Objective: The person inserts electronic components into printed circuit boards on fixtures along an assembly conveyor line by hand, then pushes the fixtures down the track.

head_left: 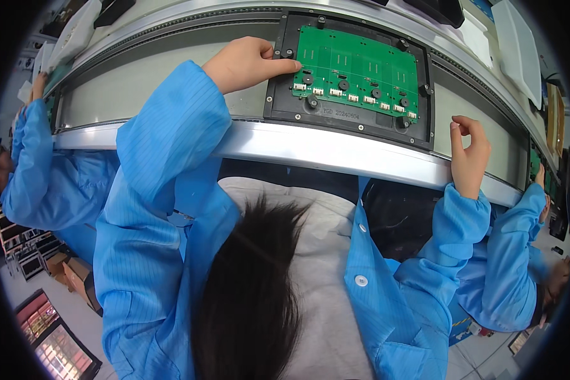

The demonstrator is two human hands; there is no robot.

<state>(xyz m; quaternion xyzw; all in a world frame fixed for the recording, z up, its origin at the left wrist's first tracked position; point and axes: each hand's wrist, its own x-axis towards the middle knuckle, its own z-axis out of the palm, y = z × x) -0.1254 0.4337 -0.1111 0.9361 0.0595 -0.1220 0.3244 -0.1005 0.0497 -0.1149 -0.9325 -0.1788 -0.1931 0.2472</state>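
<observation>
A green circuit board (361,66) lies in a black carrier frame (342,120) on the conveyor line. White connectors (353,98) run along its near edge, with round black parts behind them. My left hand (244,63) is closed at the carrier's left side; one digit reaches over the frame and touches the board's left edge, the other fingers are bent at the frame's rim. Off to the right of the carrier, my right hand (470,152) hovers above the conveyor's near rail. Its fingers are curled in a pinch, and anything between them is too small to make out.
A silver rail (335,149) borders the line's near side. Co-workers in blue sleeves stand at left (35,139) and right (510,253), the right one beside another green board (536,158). White bins (516,47) stand beyond the line. Long dark hair (253,291) hangs low in the middle.
</observation>
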